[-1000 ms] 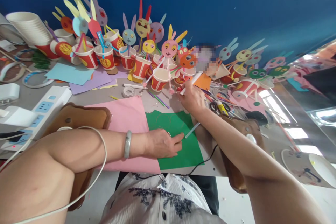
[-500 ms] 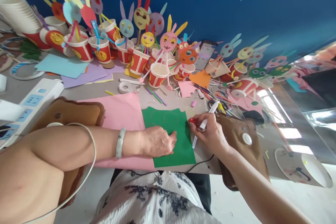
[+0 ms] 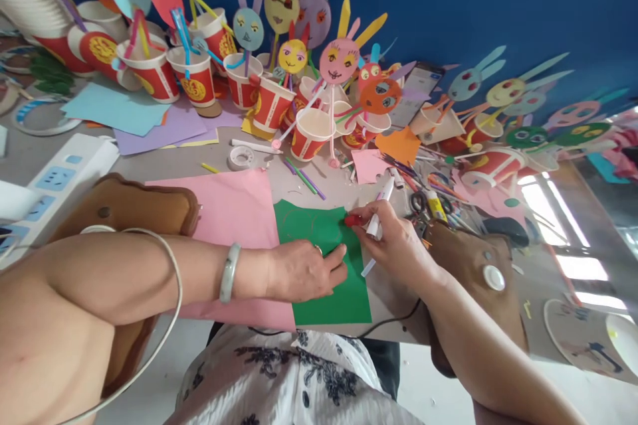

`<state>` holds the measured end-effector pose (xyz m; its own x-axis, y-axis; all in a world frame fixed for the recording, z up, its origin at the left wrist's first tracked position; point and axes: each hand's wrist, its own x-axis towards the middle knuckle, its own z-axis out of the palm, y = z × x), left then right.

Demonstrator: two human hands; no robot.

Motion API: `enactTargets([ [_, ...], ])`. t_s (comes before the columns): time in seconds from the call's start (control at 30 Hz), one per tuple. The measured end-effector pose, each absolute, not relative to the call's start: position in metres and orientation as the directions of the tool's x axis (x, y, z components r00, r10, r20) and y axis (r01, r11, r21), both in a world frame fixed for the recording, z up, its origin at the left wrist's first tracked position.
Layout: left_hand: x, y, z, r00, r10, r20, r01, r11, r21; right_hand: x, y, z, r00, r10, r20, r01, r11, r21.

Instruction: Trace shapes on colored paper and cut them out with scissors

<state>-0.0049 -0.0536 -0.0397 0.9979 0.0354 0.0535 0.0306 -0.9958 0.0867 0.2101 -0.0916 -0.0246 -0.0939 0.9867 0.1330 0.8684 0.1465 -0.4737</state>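
A sheet of green paper [image 3: 326, 305] lies before me, partly over a larger pink sheet [image 3: 224, 202]. Faint curved outlines show near its top edge. My left hand [image 3: 304, 270] rests on the green paper with its fingers laid out and slightly apart, holding nothing. At the paper's upper right edge, my right hand [image 3: 391, 239] grips a white marker [image 3: 383, 196], which points up and away. A small red piece [image 3: 353, 220] shows at the right fingertips; its kind is unclear. A thin whitish stick [image 3: 367, 268] pokes out below that hand.
Paper cups with paper rabbit heads [image 3: 339, 61] line the wall. Brown pouches lie on the left [image 3: 129, 212] and right [image 3: 473, 272]. Tape [image 3: 241, 158], thin coloured sticks [image 3: 305, 179], scissors [image 3: 419, 201] and a power strip [image 3: 60, 176] lie around. A pale cable crosses my left arm.
My right hand has moved left, bringing the red piece to the green paper's upper right corner. My left fingers have spread a little. The camera view has shifted slightly.
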Motion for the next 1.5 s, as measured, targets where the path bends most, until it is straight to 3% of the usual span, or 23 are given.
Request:
enactTargets([
  [0.27,-0.007,-0.052,-0.037,0.994,-0.044,0.099,-0.049,-0.997,0.052,0.210,-0.092,-0.035,-0.157,0.980,0.122,0.830,0.198,-0.521],
  [0.5,-0.004,-0.054,-0.050,0.981,0.029,0.193,0.014,-0.997,0.079,0.212,-0.097,-0.036,-0.154,0.981,0.121,0.813,0.195,-0.549],
  [1.0,-0.004,-0.055,-0.043,0.994,-0.017,0.107,-0.021,-0.999,0.038,0.211,-0.099,-0.037,-0.125,0.979,0.162,0.770,0.199,-0.606],
  [1.33,-0.003,-0.056,-0.046,0.988,-0.003,0.157,-0.005,-1.000,0.006,0.211,-0.098,-0.043,-0.130,0.965,0.226,0.805,0.236,-0.545],
  [1.5,-0.004,-0.057,-0.049,0.990,0.006,0.140,0.005,-1.000,0.007,0.213,-0.098,-0.037,0.014,0.956,0.293,0.841,0.147,-0.521],
])
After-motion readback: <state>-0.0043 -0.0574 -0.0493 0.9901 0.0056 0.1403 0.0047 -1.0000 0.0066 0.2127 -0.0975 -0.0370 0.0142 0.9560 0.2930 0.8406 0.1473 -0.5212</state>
